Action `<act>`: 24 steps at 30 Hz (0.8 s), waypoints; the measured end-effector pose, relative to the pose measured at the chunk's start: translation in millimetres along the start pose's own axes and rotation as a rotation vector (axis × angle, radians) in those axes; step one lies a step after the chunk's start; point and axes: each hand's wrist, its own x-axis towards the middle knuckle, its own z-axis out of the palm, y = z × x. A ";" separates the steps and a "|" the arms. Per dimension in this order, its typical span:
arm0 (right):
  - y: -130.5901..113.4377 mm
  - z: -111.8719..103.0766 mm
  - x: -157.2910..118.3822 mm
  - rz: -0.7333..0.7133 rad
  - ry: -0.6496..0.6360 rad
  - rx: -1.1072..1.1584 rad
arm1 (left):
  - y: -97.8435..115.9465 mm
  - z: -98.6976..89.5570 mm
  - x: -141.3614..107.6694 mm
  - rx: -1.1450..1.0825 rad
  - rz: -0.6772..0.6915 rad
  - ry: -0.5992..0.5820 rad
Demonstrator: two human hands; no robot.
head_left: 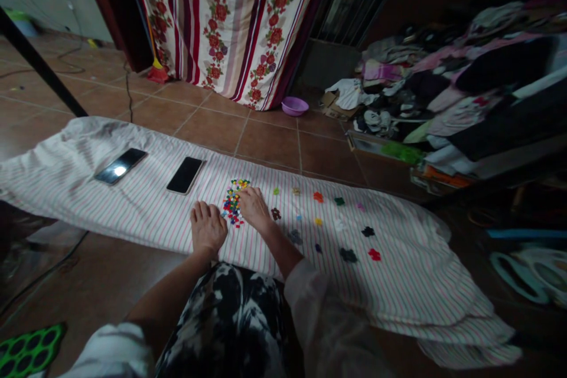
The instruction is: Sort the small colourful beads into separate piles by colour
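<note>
A heap of tiny multicoloured pieces (233,204) lies on a striped cloth (146,212). My right hand (254,208) reaches over the heap's right side, its fingers bent down and drawn together at the pieces. Whatever is between those fingertips is too small and hidden to make out. Just left of the heap, my left hand (207,228) rests palm down on the cloth, fingers loosely extended, with nothing visible in it. To the right, small single-colour groups are spread in rows, among them an orange group (318,196), a red group (374,254) and a black group (367,231).
Two phones, one reflecting light (121,166) and one dark (185,175), lie on the cloth's left part. Beyond the cloth are a tiled floor (270,136), a purple basin (295,106) and a floral curtain (239,29). Clothes (443,82) are piled at the right.
</note>
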 end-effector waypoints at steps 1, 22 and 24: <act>-0.5 1.0 5.8 0.023 -0.003 -0.018 | 0.1 -0.4 0.2 0.001 0.000 0.000; -11.2 0.6 50.8 0.067 -0.203 -0.285 | 1.3 -6.1 1.9 -0.013 -0.011 -0.039; -10.1 1.2 50.3 0.062 -0.204 -0.267 | 1.5 -6.4 2.0 -0.018 -0.010 -0.040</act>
